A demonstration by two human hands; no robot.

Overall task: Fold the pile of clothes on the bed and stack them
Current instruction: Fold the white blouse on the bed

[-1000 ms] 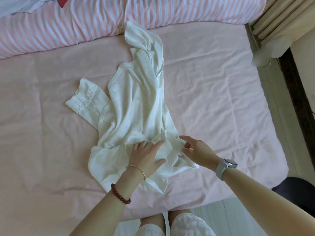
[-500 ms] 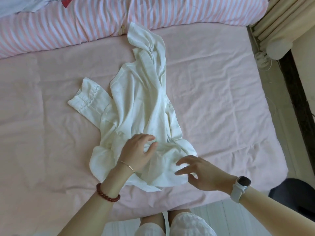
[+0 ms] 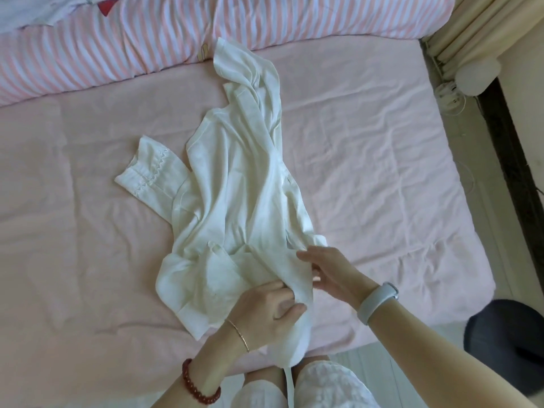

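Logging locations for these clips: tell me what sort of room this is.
Most likely a home bedroom. A bed with a pink sheet fills the view, a pink-striped quilt lies rolled along its far edge, and a white garment is spread out for folding.

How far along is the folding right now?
Done: nothing visibly folded or stacked. In hand: the white garment lies crumpled on the pink sheet; the left hand grips its near edge, the right hand touches it. Left: flattening, folding, stacking.
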